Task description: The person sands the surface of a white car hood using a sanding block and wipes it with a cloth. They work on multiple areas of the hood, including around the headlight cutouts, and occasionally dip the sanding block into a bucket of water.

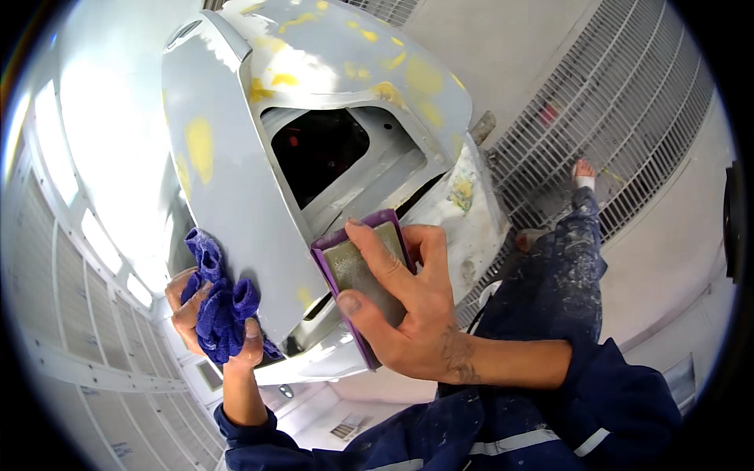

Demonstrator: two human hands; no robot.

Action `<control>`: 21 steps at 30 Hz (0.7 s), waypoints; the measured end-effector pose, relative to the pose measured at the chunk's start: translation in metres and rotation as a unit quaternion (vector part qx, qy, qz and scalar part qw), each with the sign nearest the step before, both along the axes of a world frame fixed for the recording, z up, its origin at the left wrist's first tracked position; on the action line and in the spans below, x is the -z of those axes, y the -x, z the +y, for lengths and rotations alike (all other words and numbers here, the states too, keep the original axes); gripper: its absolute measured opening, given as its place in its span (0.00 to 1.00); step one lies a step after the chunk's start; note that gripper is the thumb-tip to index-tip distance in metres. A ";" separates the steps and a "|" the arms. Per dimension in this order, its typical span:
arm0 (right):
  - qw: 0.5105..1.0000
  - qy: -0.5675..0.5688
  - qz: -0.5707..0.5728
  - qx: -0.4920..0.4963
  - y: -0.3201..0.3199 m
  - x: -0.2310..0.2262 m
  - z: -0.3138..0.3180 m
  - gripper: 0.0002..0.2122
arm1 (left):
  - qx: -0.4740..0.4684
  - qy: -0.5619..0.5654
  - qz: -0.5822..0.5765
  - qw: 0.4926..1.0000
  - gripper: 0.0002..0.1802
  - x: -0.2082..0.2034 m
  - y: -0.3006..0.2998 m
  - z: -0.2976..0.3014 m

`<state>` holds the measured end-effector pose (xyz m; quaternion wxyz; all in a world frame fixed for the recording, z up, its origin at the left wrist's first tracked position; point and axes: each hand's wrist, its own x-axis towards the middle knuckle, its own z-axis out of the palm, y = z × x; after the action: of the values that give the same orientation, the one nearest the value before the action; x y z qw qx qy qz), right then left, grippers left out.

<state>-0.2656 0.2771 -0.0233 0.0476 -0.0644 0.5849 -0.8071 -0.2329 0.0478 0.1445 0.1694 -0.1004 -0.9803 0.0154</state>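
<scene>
My left hand (188, 314) is closed around a crumpled blue cloth (222, 323), beside the lower left edge of a grey-primed car body panel (228, 180). My right hand (412, 310) grips a sanding block (365, 271) with purple sandpaper (317, 255) wrapped round its edges. Fingers and thumb lie across the block's greyish face. The block is over the panel's near part, below the light opening (322, 149); whether it touches the panel, I cannot tell. Yellow patches (200, 149) mark the grey surface.
A dusty, whitish bumper (471, 212) juts out right of the opening. Floor grating (613, 102) runs along the right, with my dust-covered trouser leg (550, 267) over it. Panelled walls (78, 298) with bright lights stand at the left.
</scene>
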 end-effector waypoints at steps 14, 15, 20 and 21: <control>0.981 0.177 -0.080 -0.017 -0.049 0.035 0.026 0.34 | -0.033 0.064 0.040 0.997 0.41 0.004 0.001 -0.009; 0.985 0.164 -0.012 -0.051 -0.051 0.046 0.027 0.38 | -0.033 0.065 0.041 0.997 0.41 0.004 -0.002 -0.007; 0.937 0.336 -0.052 -0.080 -0.051 0.041 0.020 0.35 | -0.025 0.063 0.043 0.997 0.40 0.013 -0.013 -0.003; 0.939 0.328 -0.037 -0.102 -0.047 0.038 0.024 0.34 | -0.028 0.063 0.042 0.997 0.40 0.015 -0.015 -0.001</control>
<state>-0.2185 0.3012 -0.0609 0.1278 -0.1058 0.2761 -0.9467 -0.2183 0.0467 0.1297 0.2033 -0.0831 -0.9718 0.0859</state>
